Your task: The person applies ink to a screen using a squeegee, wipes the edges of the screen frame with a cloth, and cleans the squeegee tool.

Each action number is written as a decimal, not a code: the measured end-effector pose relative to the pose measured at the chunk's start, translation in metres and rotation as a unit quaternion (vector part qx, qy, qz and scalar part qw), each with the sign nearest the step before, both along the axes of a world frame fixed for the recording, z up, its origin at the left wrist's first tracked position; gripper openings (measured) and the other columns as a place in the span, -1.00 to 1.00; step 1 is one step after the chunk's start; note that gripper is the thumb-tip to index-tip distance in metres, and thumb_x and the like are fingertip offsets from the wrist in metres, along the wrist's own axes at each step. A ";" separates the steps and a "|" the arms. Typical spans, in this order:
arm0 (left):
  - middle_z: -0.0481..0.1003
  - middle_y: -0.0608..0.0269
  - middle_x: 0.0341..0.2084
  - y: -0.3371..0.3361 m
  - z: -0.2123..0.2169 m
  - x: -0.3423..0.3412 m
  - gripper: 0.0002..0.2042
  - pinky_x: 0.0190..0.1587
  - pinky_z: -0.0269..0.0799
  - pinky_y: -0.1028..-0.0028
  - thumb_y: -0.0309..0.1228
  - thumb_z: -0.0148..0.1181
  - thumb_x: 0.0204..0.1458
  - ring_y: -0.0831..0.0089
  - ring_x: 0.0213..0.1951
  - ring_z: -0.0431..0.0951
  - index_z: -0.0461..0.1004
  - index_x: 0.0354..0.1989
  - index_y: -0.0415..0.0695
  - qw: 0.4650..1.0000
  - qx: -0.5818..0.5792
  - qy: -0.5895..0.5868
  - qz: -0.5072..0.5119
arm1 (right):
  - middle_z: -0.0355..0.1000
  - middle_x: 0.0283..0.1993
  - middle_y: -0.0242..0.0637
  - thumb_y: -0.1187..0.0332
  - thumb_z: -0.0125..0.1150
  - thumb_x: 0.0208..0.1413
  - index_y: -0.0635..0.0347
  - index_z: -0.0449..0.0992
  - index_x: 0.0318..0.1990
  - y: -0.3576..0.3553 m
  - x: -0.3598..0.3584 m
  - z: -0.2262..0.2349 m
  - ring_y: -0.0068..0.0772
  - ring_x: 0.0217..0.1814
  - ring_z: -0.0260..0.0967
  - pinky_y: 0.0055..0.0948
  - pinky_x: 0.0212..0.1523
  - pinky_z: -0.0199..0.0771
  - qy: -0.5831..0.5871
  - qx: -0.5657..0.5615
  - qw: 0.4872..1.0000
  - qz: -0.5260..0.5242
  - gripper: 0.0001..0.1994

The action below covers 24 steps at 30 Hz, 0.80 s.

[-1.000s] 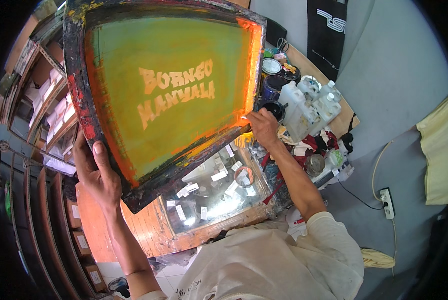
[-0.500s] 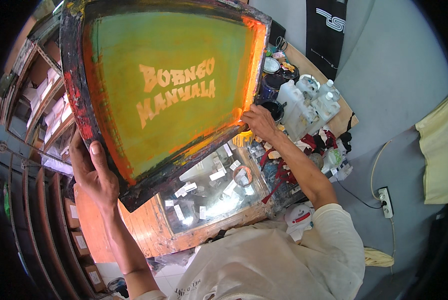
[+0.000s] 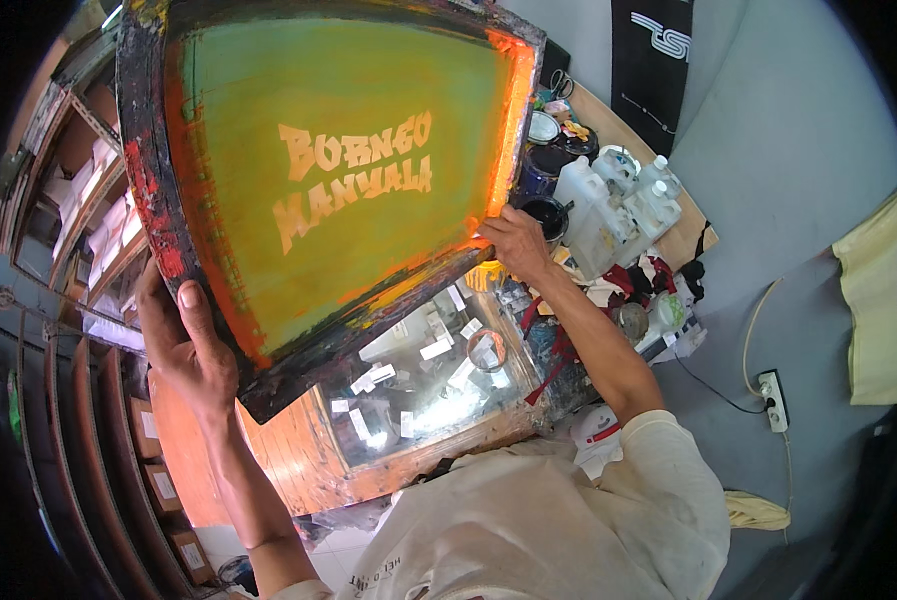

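- A cluttered print workshop is showing from above: a grey floor, a wooden worktop [image 3: 298, 455] with a glass top, and wooden shelving [image 3: 58, 230] running along the left side.
- A large screen-printing frame [image 3: 328, 170] is being held up in the air above the worktop, tilted toward the person, with its green mesh carrying pale lettering and its dark wooden border smeared with orange and red ink.
- The left hand [image 3: 190, 350] is gripping the frame's lower left edge, the thumb lying flat on the front of the border and the fingers closed round behind it.
- The right hand [image 3: 513, 243] is clamping the frame's lower right corner, fingers curled over the orange-stained edge.
- Under the frame, the glass top is reflecting light, with small white paper scraps [image 3: 433, 350] and a roll of tape [image 3: 487, 350] lying on it.
- Just beyond the right hand, white plastic jugs [image 3: 608, 205] and dark ink pots [image 3: 545, 215] are crowding a side table, with rags beside them.
- A white power strip [image 3: 771, 398] with its cable is lying on the floor to the right.
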State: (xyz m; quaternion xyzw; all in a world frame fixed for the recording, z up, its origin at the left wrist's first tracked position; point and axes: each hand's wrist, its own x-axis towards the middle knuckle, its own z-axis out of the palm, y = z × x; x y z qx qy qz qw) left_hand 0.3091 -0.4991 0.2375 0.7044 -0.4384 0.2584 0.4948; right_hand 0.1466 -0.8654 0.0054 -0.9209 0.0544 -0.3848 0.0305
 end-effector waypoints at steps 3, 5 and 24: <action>0.43 0.01 0.05 -0.004 0.003 0.000 -0.56 0.18 0.26 0.37 -0.27 0.02 0.34 0.36 0.07 0.41 0.31 0.19 -0.41 1.000 -0.010 0.005 -0.008 | 0.54 -0.30 -0.41 0.56 0.25 -0.23 0.12 0.62 -0.26 -0.007 -0.001 -0.012 -0.27 -0.25 0.35 -0.32 -0.26 0.40 0.007 -0.008 1.000 0.009 -0.72; 0.43 0.00 0.05 -0.004 0.000 -0.001 -0.57 0.19 0.26 0.37 -0.27 0.02 0.34 0.35 0.08 0.40 0.31 0.19 -0.41 1.000 -0.013 0.009 -0.011 | 0.54 -0.33 -0.39 0.57 0.25 -0.22 0.12 0.62 -0.28 -0.007 -0.006 -0.015 -0.26 -0.26 0.35 -0.31 -0.27 0.40 0.022 0.004 1.000 0.011 -0.73; 0.45 0.05 0.00 -0.008 0.007 0.010 -0.60 0.17 0.24 0.39 -0.28 0.01 0.34 0.38 0.04 0.40 0.34 0.16 -0.39 1.000 0.007 -0.003 0.017 | 0.57 -0.35 -0.26 0.56 0.22 -0.02 0.11 0.66 -0.28 -0.020 0.004 0.049 -0.17 -0.42 0.39 -0.25 -0.40 0.41 -0.138 0.093 0.985 -0.037 -0.82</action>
